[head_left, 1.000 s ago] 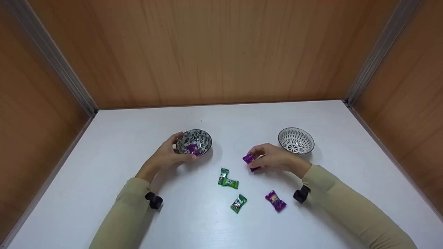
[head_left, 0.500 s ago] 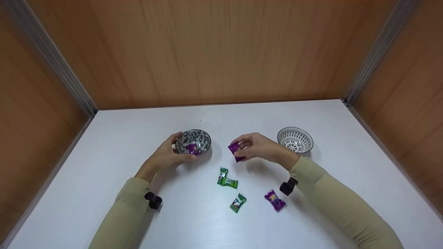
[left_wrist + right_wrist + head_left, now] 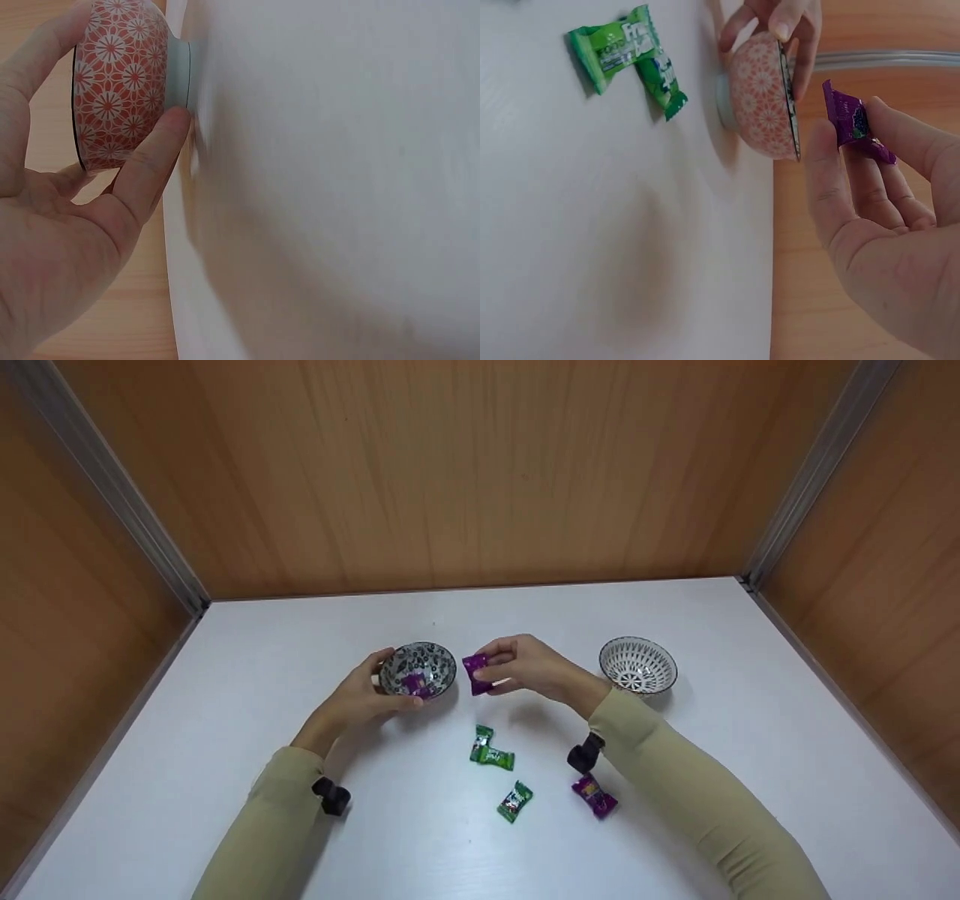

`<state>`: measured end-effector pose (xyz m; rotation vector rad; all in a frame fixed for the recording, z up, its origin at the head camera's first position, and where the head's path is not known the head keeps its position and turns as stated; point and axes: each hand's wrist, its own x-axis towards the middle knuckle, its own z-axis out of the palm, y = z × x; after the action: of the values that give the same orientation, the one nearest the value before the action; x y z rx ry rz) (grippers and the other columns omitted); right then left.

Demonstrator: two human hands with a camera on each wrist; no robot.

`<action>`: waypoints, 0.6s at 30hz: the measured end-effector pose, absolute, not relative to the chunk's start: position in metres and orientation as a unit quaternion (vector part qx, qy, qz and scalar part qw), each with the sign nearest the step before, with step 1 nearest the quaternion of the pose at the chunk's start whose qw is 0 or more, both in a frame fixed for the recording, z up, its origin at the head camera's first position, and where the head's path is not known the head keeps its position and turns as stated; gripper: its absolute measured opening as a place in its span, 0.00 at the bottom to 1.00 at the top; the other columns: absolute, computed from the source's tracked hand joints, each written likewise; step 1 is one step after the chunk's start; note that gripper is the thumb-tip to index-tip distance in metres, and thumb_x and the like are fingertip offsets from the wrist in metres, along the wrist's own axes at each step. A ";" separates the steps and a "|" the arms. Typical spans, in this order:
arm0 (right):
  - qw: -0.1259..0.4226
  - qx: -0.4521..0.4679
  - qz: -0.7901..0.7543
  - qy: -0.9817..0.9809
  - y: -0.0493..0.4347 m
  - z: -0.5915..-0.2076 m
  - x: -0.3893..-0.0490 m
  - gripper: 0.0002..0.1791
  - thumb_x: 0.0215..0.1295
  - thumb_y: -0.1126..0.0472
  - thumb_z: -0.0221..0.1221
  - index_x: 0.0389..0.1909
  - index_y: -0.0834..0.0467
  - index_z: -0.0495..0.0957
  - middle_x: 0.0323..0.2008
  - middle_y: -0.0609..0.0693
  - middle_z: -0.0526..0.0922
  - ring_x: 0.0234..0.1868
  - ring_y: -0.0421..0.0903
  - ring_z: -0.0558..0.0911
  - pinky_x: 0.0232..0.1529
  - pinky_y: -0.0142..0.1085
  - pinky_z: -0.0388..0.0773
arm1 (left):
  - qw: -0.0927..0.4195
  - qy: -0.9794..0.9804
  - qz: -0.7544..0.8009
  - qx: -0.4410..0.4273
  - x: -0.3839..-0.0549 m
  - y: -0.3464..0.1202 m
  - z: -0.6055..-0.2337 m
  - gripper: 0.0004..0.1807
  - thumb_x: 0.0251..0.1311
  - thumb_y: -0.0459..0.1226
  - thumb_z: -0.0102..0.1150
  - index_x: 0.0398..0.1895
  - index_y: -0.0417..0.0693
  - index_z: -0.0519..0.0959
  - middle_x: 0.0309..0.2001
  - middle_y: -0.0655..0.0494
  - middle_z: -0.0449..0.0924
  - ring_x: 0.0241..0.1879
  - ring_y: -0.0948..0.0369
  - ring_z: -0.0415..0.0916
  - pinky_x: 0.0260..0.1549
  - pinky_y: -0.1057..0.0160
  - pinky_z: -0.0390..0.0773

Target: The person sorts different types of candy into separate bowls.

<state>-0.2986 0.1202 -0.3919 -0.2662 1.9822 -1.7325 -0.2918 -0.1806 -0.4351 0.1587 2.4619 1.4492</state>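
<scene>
My left hand (image 3: 358, 694) grips a small bowl (image 3: 435, 656) at its left side, fingers behind and thumb at the near rim. Black and white floral patterning covers its inside; the outside, red with white flowers, shows in the left wrist view on the bowl (image 3: 124, 75). At the bottom of the bowl lies a purple-wrapped candy (image 3: 415, 682). Just right of the rim, my right hand (image 3: 536, 667) pinches another purple-wrapped candy (image 3: 474, 673) between thumb and fingers, raised over the table. The right wrist view shows this candy (image 3: 847, 118) at the fingertips, beside the bowl's rim.
A second bowl (image 3: 637, 660), white with dark dashes, stands at the right. Two green-wrapped candies (image 3: 496, 757) touch in the middle of the white table (image 3: 420, 840). Nearer lie a green candy (image 3: 515, 801) and a purple candy (image 3: 595, 796). Wooden panels (image 3: 480, 472) enclose the back and sides.
The right hand has lifted the purple candy and carried it leftward to beside the bowl's rim. The left hand and its bowl have stayed in place.
</scene>
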 end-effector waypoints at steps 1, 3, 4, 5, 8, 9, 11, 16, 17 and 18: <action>0.245 -0.096 -0.640 0.722 0.117 -0.392 -0.299 0.21 0.63 0.69 0.69 0.56 0.65 0.79 0.50 0.61 0.84 0.52 0.55 0.84 0.49 0.44 0.84 | 0.139 0.851 0.503 0.058 -0.291 -0.182 -0.435 0.69 0.41 0.54 0.83 0.82 0.51 0.47 0.74 0.39 0.56 0.71 0.42 0.59 0.69 0.42 0.62; 0.242 -0.095 -0.645 0.719 0.110 -0.392 -0.301 0.20 0.63 0.69 0.69 0.55 0.65 0.79 0.50 0.60 0.84 0.52 0.55 0.84 0.49 0.44 0.84 | 0.136 0.849 0.506 0.061 -0.290 -0.185 -0.435 0.69 0.42 0.53 0.83 0.82 0.50 0.47 0.75 0.39 0.56 0.71 0.42 0.59 0.70 0.41 0.61; 0.241 -0.097 -0.644 0.719 0.107 -0.392 -0.301 0.20 0.63 0.68 0.69 0.55 0.65 0.80 0.50 0.60 0.83 0.52 0.55 0.84 0.49 0.44 0.84 | 0.134 0.848 0.509 0.060 -0.289 -0.187 -0.435 0.68 0.43 0.53 0.83 0.82 0.50 0.47 0.75 0.39 0.56 0.71 0.42 0.59 0.69 0.42 0.61; 0.242 -0.101 -0.645 0.718 0.104 -0.392 -0.302 0.20 0.63 0.68 0.69 0.55 0.65 0.80 0.51 0.60 0.83 0.52 0.55 0.84 0.49 0.44 0.84 | 0.133 0.848 0.510 0.060 -0.288 -0.189 -0.435 0.68 0.43 0.52 0.83 0.82 0.50 0.47 0.75 0.39 0.56 0.71 0.42 0.59 0.69 0.42 0.62; 0.247 -0.109 -0.648 0.713 0.095 -0.393 -0.303 0.21 0.64 0.67 0.69 0.57 0.65 0.79 0.53 0.60 0.81 0.53 0.54 0.84 0.50 0.43 0.84 | 0.135 0.845 0.515 0.052 -0.286 -0.194 -0.436 0.68 0.42 0.52 0.84 0.82 0.51 0.47 0.75 0.42 0.55 0.70 0.44 0.61 0.68 0.44 0.65; 0.248 -0.108 -0.649 0.711 0.094 -0.394 -0.303 0.21 0.64 0.67 0.68 0.58 0.66 0.79 0.53 0.60 0.81 0.53 0.54 0.84 0.50 0.43 0.84 | 0.136 0.846 0.513 0.051 -0.286 -0.195 -0.436 0.68 0.42 0.52 0.84 0.82 0.51 0.47 0.75 0.42 0.56 0.69 0.44 0.62 0.67 0.44 0.65; 0.248 -0.102 -0.653 0.709 0.092 -0.394 -0.303 0.22 0.65 0.68 0.67 0.59 0.66 0.78 0.53 0.60 0.80 0.52 0.54 0.84 0.50 0.43 0.84 | 0.137 0.847 0.510 0.054 -0.286 -0.194 -0.437 0.68 0.42 0.53 0.83 0.82 0.51 0.47 0.74 0.42 0.57 0.69 0.45 0.63 0.67 0.45 0.67; 0.236 -0.093 -0.654 0.713 0.089 -0.395 -0.306 0.22 0.66 0.66 0.67 0.59 0.65 0.78 0.53 0.59 0.81 0.51 0.53 0.84 0.50 0.42 0.84 | 0.134 0.846 0.512 0.064 -0.287 -0.192 -0.435 0.67 0.44 0.52 0.82 0.82 0.49 0.47 0.72 0.39 0.60 0.69 0.44 0.63 0.67 0.44 0.66; 0.234 -0.094 -0.656 0.712 0.088 -0.394 -0.306 0.22 0.66 0.66 0.67 0.59 0.65 0.78 0.53 0.60 0.81 0.51 0.53 0.84 0.50 0.42 0.84 | 0.135 0.845 0.514 0.065 -0.287 -0.192 -0.435 0.67 0.45 0.51 0.82 0.82 0.49 0.46 0.72 0.39 0.59 0.69 0.43 0.62 0.67 0.44 0.65; 0.232 -0.094 -0.657 0.711 0.087 -0.394 -0.307 0.22 0.66 0.66 0.67 0.59 0.65 0.78 0.53 0.60 0.81 0.51 0.53 0.84 0.50 0.42 0.84 | 0.135 0.843 0.518 0.064 -0.287 -0.193 -0.434 0.67 0.44 0.51 0.83 0.82 0.49 0.47 0.72 0.40 0.58 0.69 0.44 0.62 0.67 0.44 0.65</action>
<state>-0.3069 0.0868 -0.3943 -0.2597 1.9554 -1.8052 -0.2866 -0.1926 -0.4343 0.1849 2.4414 1.5001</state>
